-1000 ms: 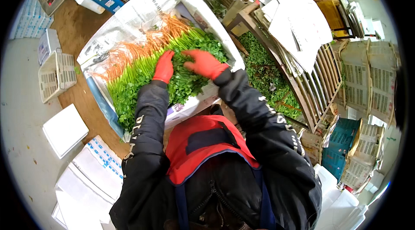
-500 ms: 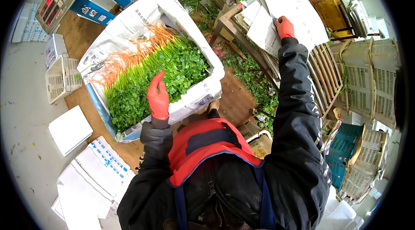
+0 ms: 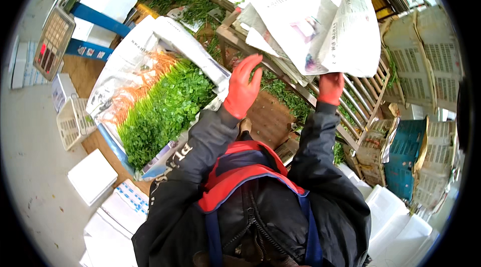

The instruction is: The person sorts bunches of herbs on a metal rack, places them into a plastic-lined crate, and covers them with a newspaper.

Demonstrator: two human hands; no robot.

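Note:
My right hand [image 3: 330,88], in a red glove, is closed on the near edge of a newspaper sheet [image 3: 295,11], whose right side curls up. The sheet lifts off a stack of papers on a slatted wooden rack [image 3: 353,127]. My left hand [image 3: 242,89], also red-gloved, hovers open between the rack and a box, fingers pointing at the papers and touching nothing I can see. At the left stands the newspaper-lined box [image 3: 102,134]. In it lies a row of leafy green herbs [image 3: 168,116] with pale stems and orange roots.
A scale with a keypad display [image 3: 54,44] stands at the far left, near a white plastic basket [image 3: 72,124]. A white foam lid [image 3: 92,176] lies below. Crates [image 3: 408,151] are stacked at the right. Scattered greens [image 3: 293,101] cover the floor beside the rack.
My right hand has drawn a newspaper sheet toward me, its side now curling up. My left hand has moved right, from over the herbs to beside the rack. The view has shifted.

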